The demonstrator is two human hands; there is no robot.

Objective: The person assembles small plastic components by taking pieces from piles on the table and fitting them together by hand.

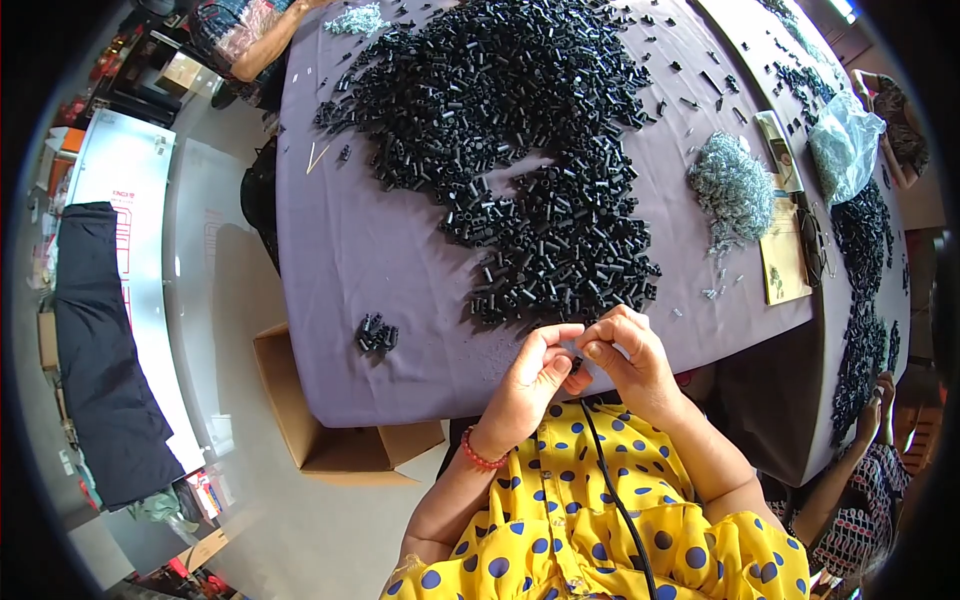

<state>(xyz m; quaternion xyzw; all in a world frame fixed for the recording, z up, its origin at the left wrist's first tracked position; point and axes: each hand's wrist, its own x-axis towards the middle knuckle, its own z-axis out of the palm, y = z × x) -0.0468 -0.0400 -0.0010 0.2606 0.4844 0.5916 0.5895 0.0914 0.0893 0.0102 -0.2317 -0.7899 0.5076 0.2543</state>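
Observation:
Close together at the near edge of the table, both my hands are closed in pinches, fingertips almost meeting. Between the thumb and fingers of my left hand [535, 378] a small black plastic piece [577, 366] shows in part. My right hand [632, 362] has thumb and forefinger pressed together beside it; what they pinch, if anything, is too small to make out. Just beyond my fingers spreads a large heap of short black plastic tubes [560, 265]. To its right lies a pile of small clear, pale-blue pieces [732, 190].
A small cluster of black pieces [377, 335] sits on the purple tablecloth [350, 240] at left. An open cardboard box [345, 455] stands below the table's left corner. Eyeglasses [812, 243] lie by yellow card [785, 265]. Other people's hands [880, 400] are at the right table.

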